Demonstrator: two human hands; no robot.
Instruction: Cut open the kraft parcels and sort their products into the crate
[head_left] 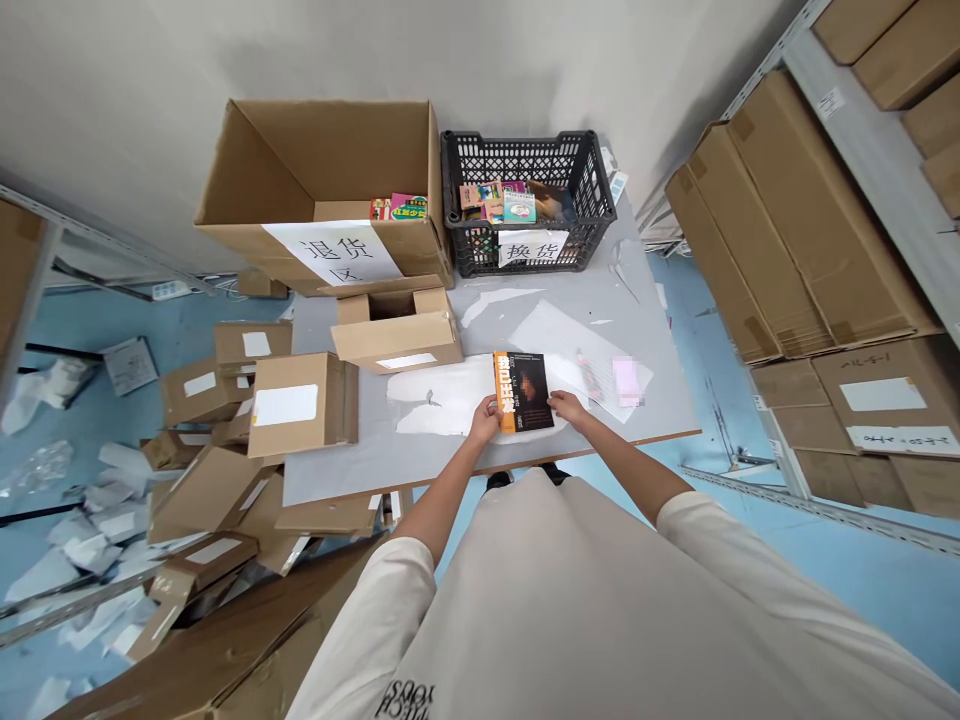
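Observation:
A black book [529,390] with an orange strip along its left side is between my hands, over the near part of the grey table [330,476]. My left hand [486,420] grips its lower left edge. At its right edge my right hand [568,408] pinches the cover. A white sheet of paper [546,325] lies beyond the book, with a small pink slip [627,380] to the right. Left of the book, an opened small carton [397,335] stands on the table.
A large carton [330,255] with a few books and a black plastic crate [525,262] of books stand at the back. A closed box [285,407] sits at the left table edge. Boxes [202,490] and paper litter the floor at left; shelving with cartons [795,220] rises at right.

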